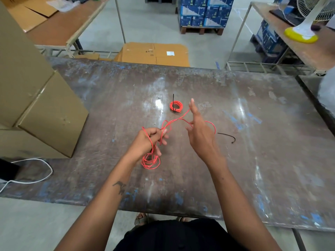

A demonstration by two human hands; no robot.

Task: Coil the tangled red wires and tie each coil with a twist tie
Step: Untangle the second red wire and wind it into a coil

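My left hand (149,140) is closed around a loose red wire (174,122), with several loops of it hanging below the fist down to the table. The free length of that wire runs up and right across the fingers of my right hand (198,131), which are spread with the wire draped over them. Behind the hands lies a small finished red coil (176,106), bound with a black tie that sticks up. A loose black twist tie (228,136) lies on the table just right of my right hand.
The work surface is a worn metal table (253,160). Stacked cardboard boxes (36,105) stand at its left edge, and a white cable (34,176) lies at the near left. More cartons, benches and a fan sit beyond the table.
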